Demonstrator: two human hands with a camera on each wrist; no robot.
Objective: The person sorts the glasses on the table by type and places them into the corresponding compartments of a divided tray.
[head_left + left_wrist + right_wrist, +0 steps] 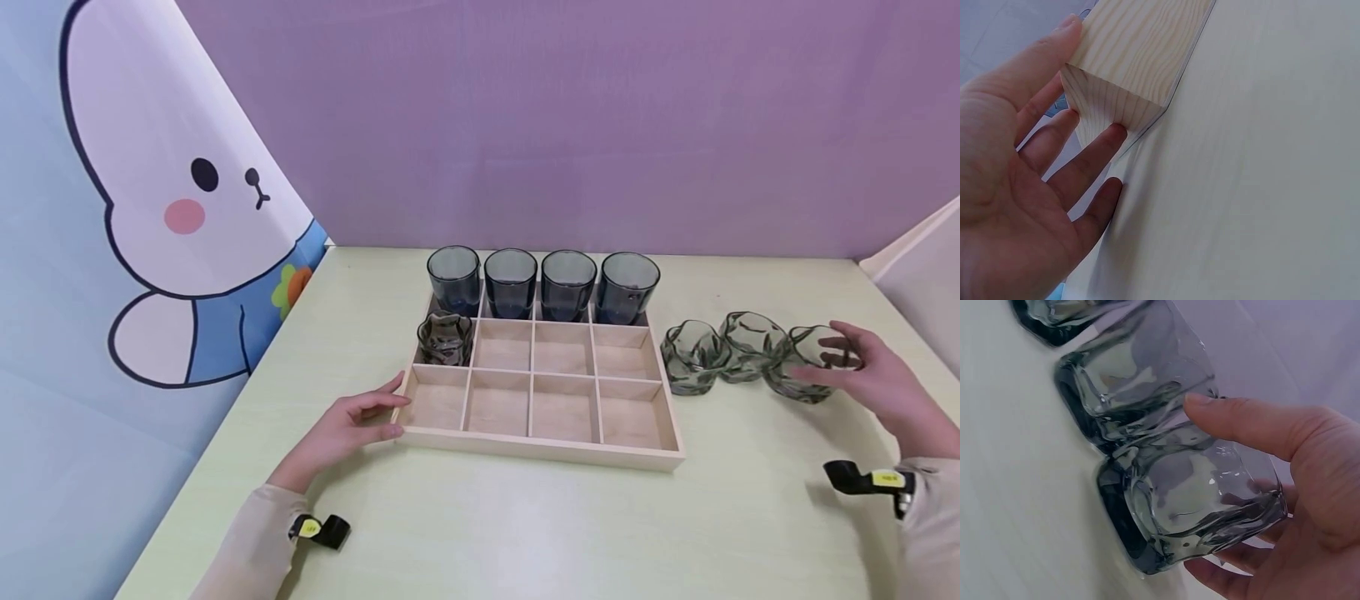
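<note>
At the far right of the head view, my right hand point(885, 377) holds a wavy grey glass tumbler point(797, 385), thumb on one side and fingers round the other. The right wrist view shows this tumbler point(1175, 494) with its thick base on the table side, close against a second wavy tumbler point(1138, 375). My left hand point(337, 435) touches the front left corner of a divided wooden tray point(540, 448). Its fingers point(1088, 164) are spread and fairly straight along the tray's wooden side point(1113, 103).
Smooth dark tumblers point(511, 283) fill the tray's back row. One short wavy tumbler point(446, 340) sits in the middle row's left compartment. Right of the tray stand two more wavy tumblers, one beside the tray point(692, 358) and one behind point(752, 346). A purple curtain point(570, 125) hangs behind the table.
</note>
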